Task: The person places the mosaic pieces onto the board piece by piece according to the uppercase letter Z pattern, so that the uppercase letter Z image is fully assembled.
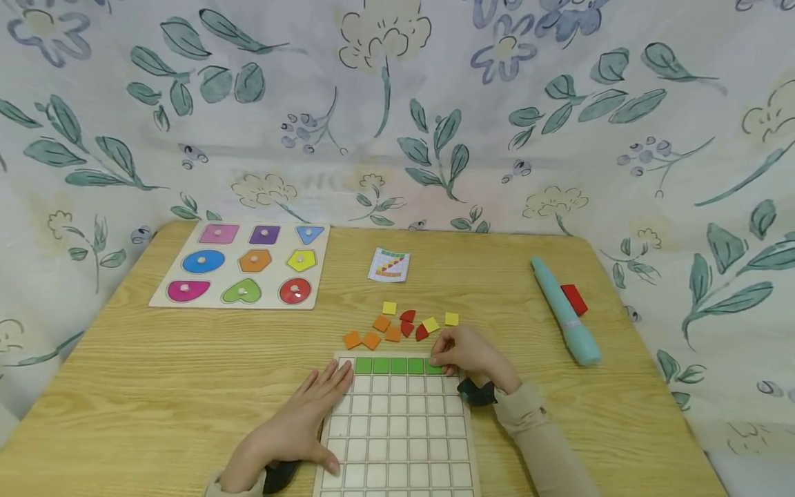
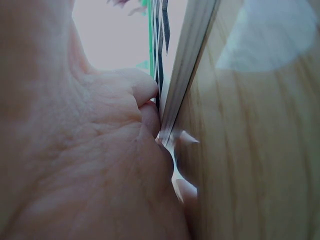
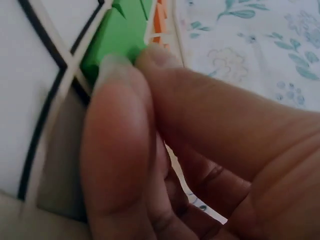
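Green square tiles [image 1: 398,366]: five visible, side by side in the top row of a white grid board [image 1: 415,429], on a wood-grain surface [image 1: 186,366]. Right hand [image 1: 467,351]: thumb and forefinger pinching the rightmost green tile [image 3: 112,37] at its edge. Left hand [image 1: 303,422]: fingers straight, thumb spread wide from them, lying over the board's left edge. Beyond the board, scattered: orange square tiles [image 1: 381,323], four; yellow square tiles [image 1: 389,308], three; red quarter-circle tiles [image 1: 407,315], three. Farther back: pattern card [image 1: 389,266]; knobbed shape puzzle [image 1: 231,268], left of it. Right side: turquoise pen-shaped object [image 1: 564,310].
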Tool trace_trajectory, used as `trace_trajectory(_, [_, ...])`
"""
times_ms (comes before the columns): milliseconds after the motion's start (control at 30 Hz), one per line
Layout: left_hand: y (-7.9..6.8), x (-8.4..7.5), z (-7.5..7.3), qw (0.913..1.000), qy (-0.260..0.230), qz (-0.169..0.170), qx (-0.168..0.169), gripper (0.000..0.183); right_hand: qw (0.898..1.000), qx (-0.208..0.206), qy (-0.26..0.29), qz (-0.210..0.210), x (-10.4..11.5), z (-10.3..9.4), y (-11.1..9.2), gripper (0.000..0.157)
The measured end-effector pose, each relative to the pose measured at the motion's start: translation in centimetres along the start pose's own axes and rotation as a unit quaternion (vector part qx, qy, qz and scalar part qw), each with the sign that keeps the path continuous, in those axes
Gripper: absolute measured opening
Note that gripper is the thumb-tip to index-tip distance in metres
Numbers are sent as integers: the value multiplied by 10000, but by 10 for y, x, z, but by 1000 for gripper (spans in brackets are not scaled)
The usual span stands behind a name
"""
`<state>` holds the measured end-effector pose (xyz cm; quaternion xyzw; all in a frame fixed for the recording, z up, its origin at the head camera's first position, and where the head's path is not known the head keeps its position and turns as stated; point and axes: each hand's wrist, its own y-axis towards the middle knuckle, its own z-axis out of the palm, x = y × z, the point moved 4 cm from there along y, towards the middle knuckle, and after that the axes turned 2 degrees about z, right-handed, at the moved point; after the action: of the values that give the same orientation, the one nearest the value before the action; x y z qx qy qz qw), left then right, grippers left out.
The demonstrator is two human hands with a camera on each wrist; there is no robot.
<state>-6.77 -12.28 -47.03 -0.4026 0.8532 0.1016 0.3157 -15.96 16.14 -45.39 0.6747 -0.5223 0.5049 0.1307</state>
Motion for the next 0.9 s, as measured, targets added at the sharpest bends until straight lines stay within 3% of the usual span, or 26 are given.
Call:
trace_trajectory(167, [0, 1, 0, 10000, 0, -60, 31, 137, 9990, -266, -366, -3, 9, 4, -4, 8])
trace_trajectory(333, [-1, 1, 0, 10000, -40, 9, -10, 137, 9995, -181, -148, -203, 6, -1, -3, 9])
trace_trajectory(433, [-1, 0, 0, 9999, -3, 91, -76, 136, 9950, -774, 554, -316, -4, -13, 3, 18])
trace_trajectory(533, [-2, 0, 0, 9999, 24, 80, -62, 136, 9780, -1725, 1149, -251, -18, -26, 9, 32])
trace_trajectory(600, [-2, 1, 1, 10000, 4, 21, 9, 136, 9685, -2126, 1287, -159, -26, -31, 12, 40])
trace_trajectory(700, [-2, 3, 1, 9999, -56, -30, 84, 137, 9658, -2276, 1242, 34, -35, -33, 13, 44])
trace_trajectory(900, [0, 2, 1, 10000, -22, 21, 23, 137, 9650, -2458, 917, 49, -35, -35, 12, 37])
